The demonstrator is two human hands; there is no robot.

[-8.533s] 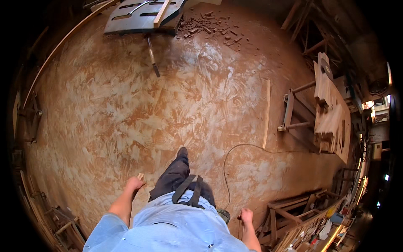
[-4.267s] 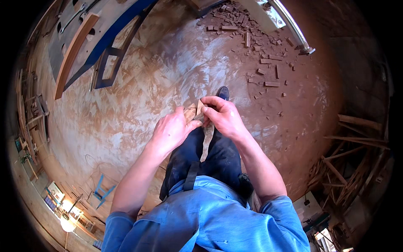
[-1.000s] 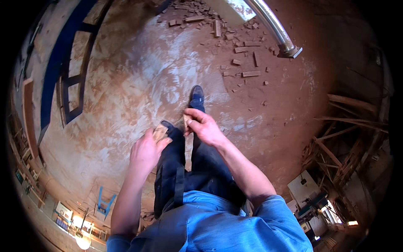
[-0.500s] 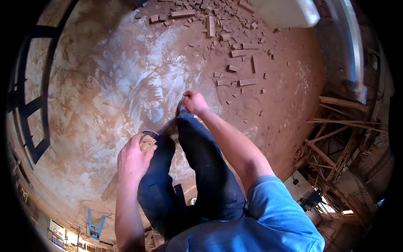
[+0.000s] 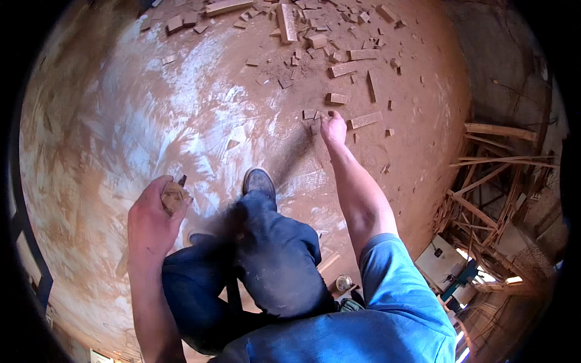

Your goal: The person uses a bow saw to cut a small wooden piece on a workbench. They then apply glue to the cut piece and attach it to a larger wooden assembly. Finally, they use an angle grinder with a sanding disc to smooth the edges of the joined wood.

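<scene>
My left hand (image 5: 154, 212) is curled round a bunch of small wood offcuts (image 5: 173, 198), held above the floor to the left of my knees. A dark end of one piece sticks up past the fingers. My right arm stretches forward, and my right hand (image 5: 333, 129) is low over the dusty floor, fingers bent together. Beside its fingertips lie small wood blocks (image 5: 309, 114); whether one is in the fingers is too small to tell. To the right of that hand lies a longer wood strip (image 5: 365, 120).
Many wood offcuts (image 5: 318, 41) and sawdust are strewn over the floor (image 5: 200, 115) ahead. My shoe (image 5: 259, 183) stands in front of me. A heap of timber (image 5: 484, 199) is at the right, and a dark frame (image 5: 30, 260) at the left edge.
My right hand has moved forward and right, from beside my shoe to the small blocks. The left hand has shifted left, still holding its offcuts. The view has moved nearer the scattered wood.
</scene>
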